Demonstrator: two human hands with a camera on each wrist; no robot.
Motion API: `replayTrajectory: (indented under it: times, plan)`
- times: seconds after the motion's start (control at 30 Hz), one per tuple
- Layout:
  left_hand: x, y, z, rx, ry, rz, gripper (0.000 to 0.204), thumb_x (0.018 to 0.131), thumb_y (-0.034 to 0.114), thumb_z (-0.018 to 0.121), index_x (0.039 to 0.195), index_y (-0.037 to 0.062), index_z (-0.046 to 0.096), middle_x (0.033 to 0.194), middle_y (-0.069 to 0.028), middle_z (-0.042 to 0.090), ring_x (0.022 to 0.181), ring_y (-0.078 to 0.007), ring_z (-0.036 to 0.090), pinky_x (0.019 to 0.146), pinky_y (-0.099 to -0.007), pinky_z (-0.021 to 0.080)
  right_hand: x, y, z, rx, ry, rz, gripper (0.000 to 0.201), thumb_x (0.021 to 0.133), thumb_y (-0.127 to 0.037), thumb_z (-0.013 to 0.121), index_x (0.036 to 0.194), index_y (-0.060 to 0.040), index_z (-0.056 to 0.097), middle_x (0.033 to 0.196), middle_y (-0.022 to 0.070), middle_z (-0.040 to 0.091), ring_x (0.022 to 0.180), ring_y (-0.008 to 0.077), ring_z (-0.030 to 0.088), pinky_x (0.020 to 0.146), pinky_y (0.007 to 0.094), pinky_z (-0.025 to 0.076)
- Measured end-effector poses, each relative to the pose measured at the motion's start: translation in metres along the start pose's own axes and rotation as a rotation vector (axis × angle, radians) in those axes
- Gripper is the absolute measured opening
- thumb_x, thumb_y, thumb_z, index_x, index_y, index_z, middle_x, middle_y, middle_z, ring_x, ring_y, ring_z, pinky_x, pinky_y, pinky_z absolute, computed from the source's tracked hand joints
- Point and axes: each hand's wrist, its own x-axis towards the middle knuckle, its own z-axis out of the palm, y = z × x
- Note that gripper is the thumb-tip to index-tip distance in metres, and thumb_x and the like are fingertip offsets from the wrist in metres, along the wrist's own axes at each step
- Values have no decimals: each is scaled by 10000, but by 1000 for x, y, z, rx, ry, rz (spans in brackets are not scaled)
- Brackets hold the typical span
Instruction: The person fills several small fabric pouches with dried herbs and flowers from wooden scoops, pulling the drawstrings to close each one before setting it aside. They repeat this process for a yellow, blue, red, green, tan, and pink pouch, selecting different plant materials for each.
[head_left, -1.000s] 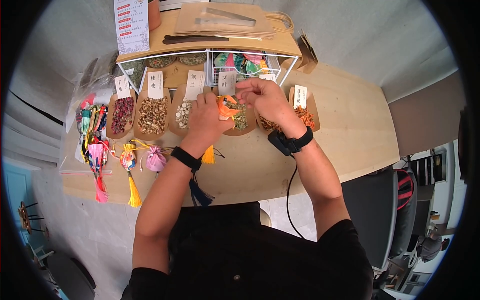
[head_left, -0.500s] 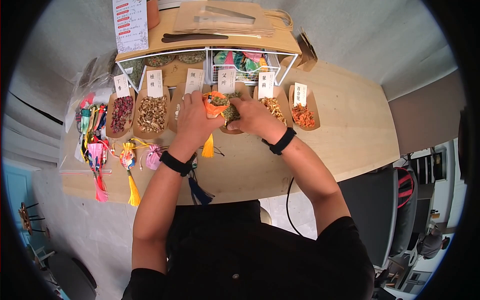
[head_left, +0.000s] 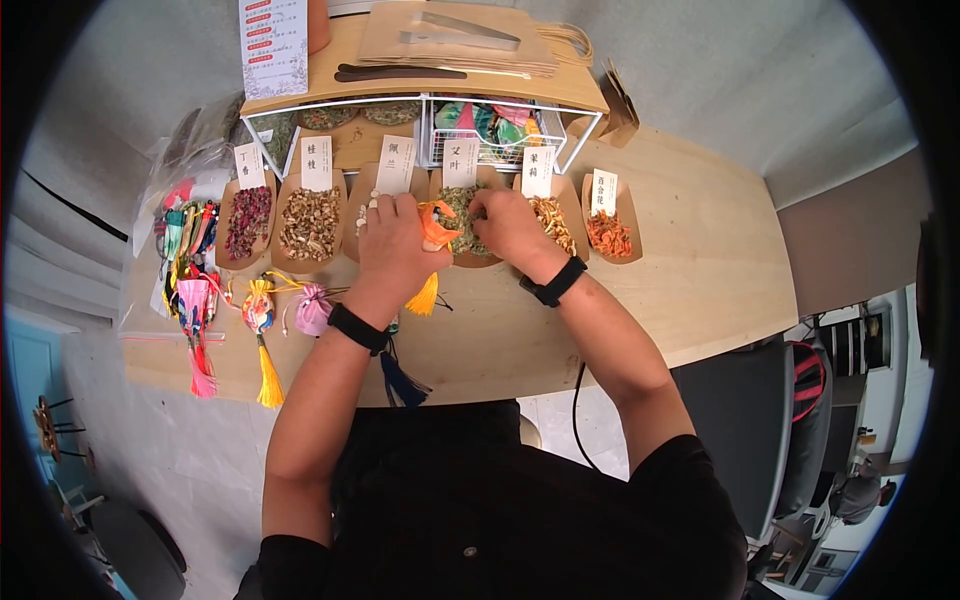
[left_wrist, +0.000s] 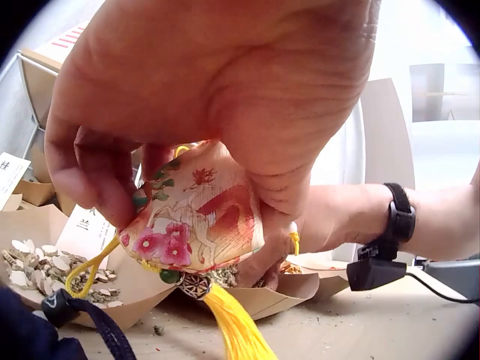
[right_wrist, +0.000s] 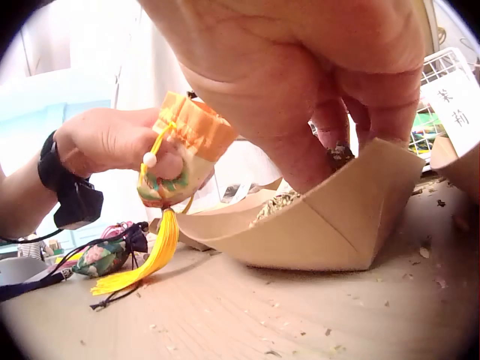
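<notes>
Since the earlier head frame, the right hand [head_left: 512,228] has drawn a little away from the cloth pouch [head_left: 438,226], whose mouth now shows less of its filling. In the head view, the left hand [head_left: 400,245] grips the pouch above the middle of the tabletop [head_left: 520,330], just beside the tray of dried green leaves [head_left: 465,235]. The right hand reaches down into that tray, fingers curled. Brown paper trays stand in a row, with white cards at their backs; small finished pouches [head_left: 312,312] lie toward the tabletop's left front edge. In the left wrist view, the left thumb and fingers pinch the pouch at its sides; its cream cloth carries pink flowers and red patches, and below it come a green bead [left_wrist: 171,276], a patterned metal bead [left_wrist: 196,286] and a yellow tassel [left_wrist: 238,330]. In the right wrist view, the pouch tilts, its gathered orange top crinkled and open, a pale bead [right_wrist: 150,160] on its yellow cord. The right fingers close round a dark clump of leaves [right_wrist: 340,155] inside the smooth, folded tray [right_wrist: 315,232], whose corner rises to a point. Fine crumbs dot the wood beside it.
</notes>
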Motion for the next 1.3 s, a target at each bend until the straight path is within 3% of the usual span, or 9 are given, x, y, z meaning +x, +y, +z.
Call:
replayTrajectory:
  times: [0.13,0.23,0.33,0.53,0.83,1.13,1.3]
  plan:
    - [1,1,4,50,-30,-12,670,654,294,879,1146,23,514,1148,-201,552,1105,-423,570,930,-507,491,1,-12,-20,166,-34,131,244,792,-68,778,1029,-15,770,921,250,742,887,410,722,833,449,576]
    - [4,2,8,54,-40,-8,689,648,310,886,1150,24,510,1169,-198,548,1114,-419,568,936,-515,487,4,-11,-28,328,-36,201,252,813,-73,800,1054,-6,774,847,213,750,773,320,743,756,403,582]
    - [8,6,11,57,-48,-8,712,644,326,893,1161,28,504,1183,-194,541,1119,-414,562,944,-516,482,2,-25,-49,506,-83,276,225,866,-43,797,1077,27,763,815,82,745,708,106,693,656,264,553]
    - [18,27,16,46,-58,-22,730,650,342,902,1176,31,502,1188,-189,543,1119,-408,555,954,-507,476,2,-38,-73,640,-154,247,225,887,-64,807,1085,28,755,874,46,736,741,102,666,665,253,550]
    - [23,41,21,20,-15,-7,724,641,388,922,1129,37,519,1151,-164,527,1118,-363,555,944,-485,457,2,-39,-76,581,-190,237,228,934,-30,736,1152,33,716,990,64,725,809,116,669,702,268,574]
    - [22,39,28,-133,-33,-48,720,653,368,915,1127,24,497,1158,-183,504,1110,-384,530,944,-498,444,-7,-49,-81,426,-158,79,218,1006,-55,620,1185,33,707,992,91,748,798,127,665,750,296,569]
    - [18,32,32,-244,-19,-46,688,663,338,897,1109,17,483,1151,-192,505,1095,-396,525,942,-493,444,-15,-67,-87,469,4,42,228,1006,-69,627,1190,29,720,1013,109,771,837,137,683,772,295,558]
